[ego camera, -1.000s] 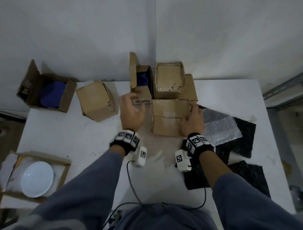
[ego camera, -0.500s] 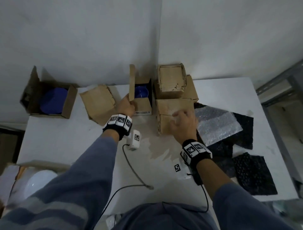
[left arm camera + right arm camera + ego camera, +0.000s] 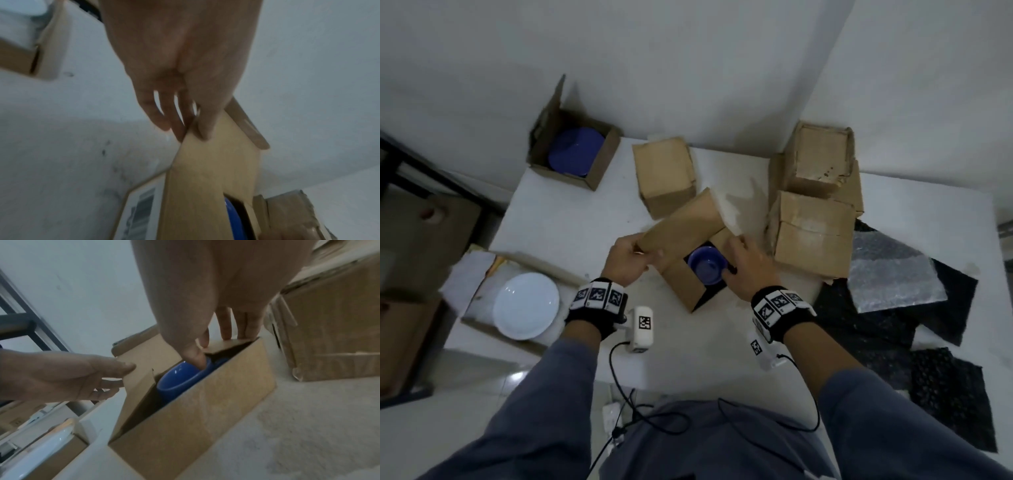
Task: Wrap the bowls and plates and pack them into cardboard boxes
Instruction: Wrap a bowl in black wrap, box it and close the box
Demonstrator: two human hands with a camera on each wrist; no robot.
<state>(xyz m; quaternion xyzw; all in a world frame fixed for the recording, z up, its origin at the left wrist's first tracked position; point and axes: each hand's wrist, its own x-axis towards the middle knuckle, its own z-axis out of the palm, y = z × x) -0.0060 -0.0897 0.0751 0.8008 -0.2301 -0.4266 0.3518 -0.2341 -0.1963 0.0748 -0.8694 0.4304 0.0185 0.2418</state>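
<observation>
An open cardboard box (image 3: pixel 688 287) stands at the table's middle with a blue bowl (image 3: pixel 707 269) inside. My left hand (image 3: pixel 628 262) pinches the free edge of its big lid flap (image 3: pixel 681 226), thumb on one face and fingers on the other; the left wrist view shows the left hand (image 3: pixel 191 129) on that flap (image 3: pixel 213 170). My right hand (image 3: pixel 744 265) reaches into the box. In the right wrist view the right hand (image 3: pixel 213 348) has its thumb inside the bowl (image 3: pixel 179 378) at the rim. Its fingers lie on the small side flap behind.
A closed box (image 3: pixel 664 171) lies behind, and several closed boxes (image 3: pixel 811 236) are stacked at the right. An open box holds a blue plate (image 3: pixel 577 152) at the far left corner. A white plate (image 3: pixel 525 305) sits in a box beside the table. Bubble wrap (image 3: pixel 890 274) and black sheets (image 3: pixel 887 329) lie right.
The box with the blue bowl came from the back of the table toward me and turned. My left hand took its lid flap; my right hand left the closed box and went into the bowl.
</observation>
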